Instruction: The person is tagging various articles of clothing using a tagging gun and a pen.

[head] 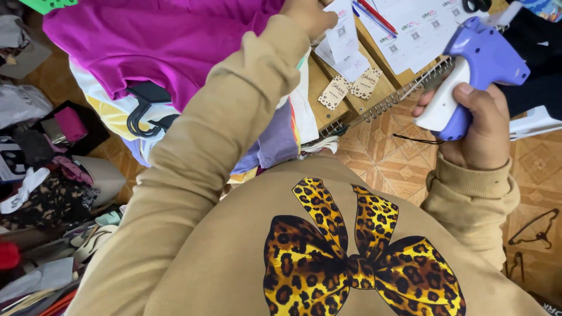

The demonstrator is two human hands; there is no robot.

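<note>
I see my right hand [477, 126] closed around the white grip of a purple-and-white plastic tagging gun [474, 79], which I hold raised above the tiled floor [386, 161], its nose pointing up toward the desk edge. My left hand [309, 16] reaches far forward at the top of the view, its fingers closed on a white paper label strip [342, 35] that hangs down just beside it. Two small spotted cardboard swing tags [350, 88] lie on the wooden desk [328, 111] below that strip, next to a spiral-bound notebook [404, 88] with printed white sheets [418, 26] on it. A magenta fabric garment [158, 41] is spread to the left over a stack of folded clothes [281, 140], with black plastic hangers [146, 108] on top. As I judge it, the work is at an early point: the gun is ready in hand, but no tag is on its needle and it is well apart from the garment, so the fastening itself is not yet done.
</note>
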